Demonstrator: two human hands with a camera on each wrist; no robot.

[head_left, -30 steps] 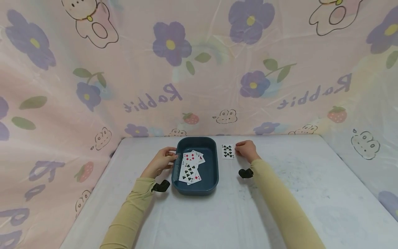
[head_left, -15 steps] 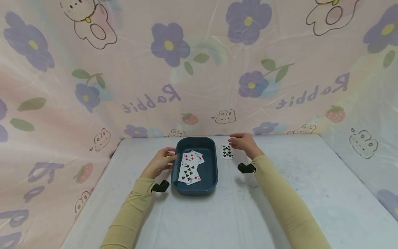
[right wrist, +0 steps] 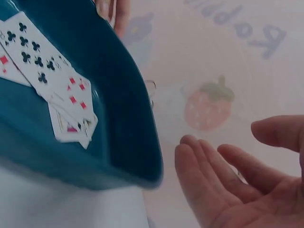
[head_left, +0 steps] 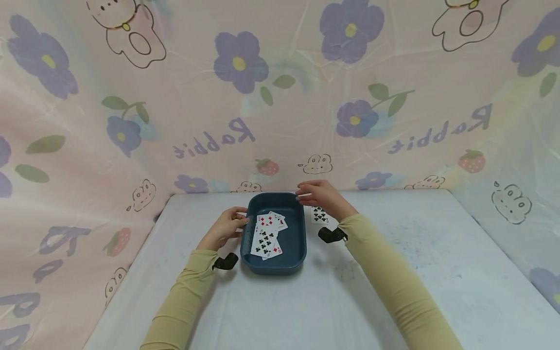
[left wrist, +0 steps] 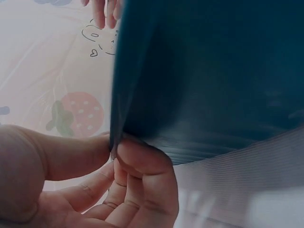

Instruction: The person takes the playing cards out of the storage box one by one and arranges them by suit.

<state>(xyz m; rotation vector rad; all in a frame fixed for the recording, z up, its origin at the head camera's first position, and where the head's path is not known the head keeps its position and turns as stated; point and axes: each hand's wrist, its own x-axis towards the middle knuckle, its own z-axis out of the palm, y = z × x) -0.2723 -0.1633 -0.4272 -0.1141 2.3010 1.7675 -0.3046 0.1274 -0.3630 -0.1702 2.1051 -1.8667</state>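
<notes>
A dark blue rectangular tray (head_left: 274, 269) holds several overlapping playing cards (head_left: 264, 240), face up, clubs and diamonds among them. At its left side, my left hand (head_left: 222, 229) pinches the tray's rim between thumb and fingers, as the left wrist view shows close up. My right hand (head_left: 325, 198) hovers by the far right corner of the tray, fingers extended and thumb apart, holding nothing in the right wrist view. Below that hand, a club playing card (head_left: 320, 216) lies face up on the table to the right of the tray, its upper part hidden.
The white-covered table (head_left: 280, 311) extends around the tray, with faint grey smudges on its right half. Behind it hangs a pink curtain (head_left: 197, 97) printed with flowers, rabbits and strawberries. Black wrist cameras (head_left: 226, 261) are strapped beneath both sleeves.
My right hand has left the club card on the table, risen and moved left to the tray's far right corner. The left hand stays on the rim; the cards have not moved.
</notes>
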